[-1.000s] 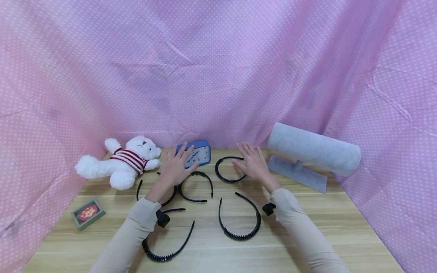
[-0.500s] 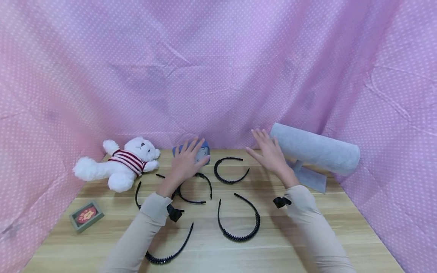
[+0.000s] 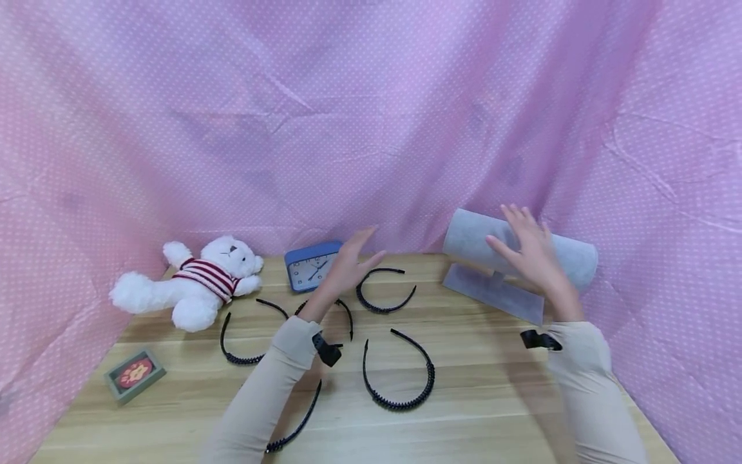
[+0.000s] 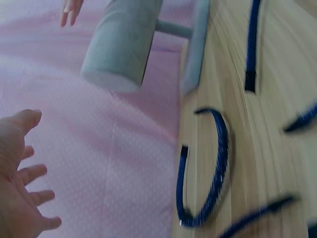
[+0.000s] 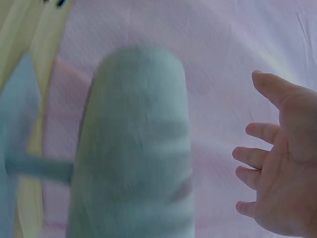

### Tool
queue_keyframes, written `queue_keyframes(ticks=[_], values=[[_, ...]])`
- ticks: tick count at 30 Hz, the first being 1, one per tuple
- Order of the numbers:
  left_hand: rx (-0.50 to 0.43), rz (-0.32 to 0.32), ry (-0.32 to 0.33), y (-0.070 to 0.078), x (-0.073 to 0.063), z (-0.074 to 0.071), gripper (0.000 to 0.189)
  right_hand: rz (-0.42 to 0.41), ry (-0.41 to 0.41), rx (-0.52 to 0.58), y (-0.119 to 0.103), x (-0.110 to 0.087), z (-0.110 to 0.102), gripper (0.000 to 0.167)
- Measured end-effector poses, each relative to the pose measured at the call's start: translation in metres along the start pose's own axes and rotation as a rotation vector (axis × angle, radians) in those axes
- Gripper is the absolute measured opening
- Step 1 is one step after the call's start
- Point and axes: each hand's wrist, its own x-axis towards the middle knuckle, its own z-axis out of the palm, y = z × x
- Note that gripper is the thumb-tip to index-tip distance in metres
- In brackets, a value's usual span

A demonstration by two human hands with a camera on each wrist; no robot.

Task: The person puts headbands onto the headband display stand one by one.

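My right hand [image 3: 530,251] is raised in front of a grey display stand [image 3: 472,241], a padded horizontal cylinder on a short post and flat base. Its fingers are spread and hold nothing; the right wrist view shows a gap between the hand [image 5: 292,153] and the cylinder [image 5: 138,139]. My left hand [image 3: 346,267], also spread with nothing in it, hovers between a blue clock [image 3: 301,270] and the rearmost black headband [image 3: 379,311]. Another headband [image 3: 400,406] lies front centre, and one [image 3: 240,361] lies left. My left arm partly hides two more headbands.
At the back left a white teddy bear [image 3: 209,280] in a striped sweater lies on the wooden table [image 3: 475,399]. A small framed paw picture [image 3: 135,375] is near the left edge. Pink dotted cloth [image 3: 348,129] encloses the back and sides.
Both hands have moved to the right. The right one went from beside the rear headband to in front of the stand; the left one has uncovered most of the clock.
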Motion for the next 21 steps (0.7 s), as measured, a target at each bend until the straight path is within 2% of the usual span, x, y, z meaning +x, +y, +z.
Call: queue_keyframes(ticks=[5,9,15,21], values=[[-0.241,-0.007,-0.003,0.008,0.014,0.019,0.066,0.036,0.032,0.009,0.026,-0.017,-0.028,0.079],[-0.389,0.004,-0.003,0.008,0.027,0.037,0.066,0.046,0.048,0.045,0.046,-0.027,-0.041,0.076],[-0.520,0.012,-0.012,0.008,0.043,0.062,0.063,0.084,-0.004,0.081,0.070,-0.042,-0.052,0.074],[-0.596,0.020,-0.003,0.017,0.056,0.079,0.061,0.149,-0.067,0.028,0.088,-0.051,-0.055,0.073]])
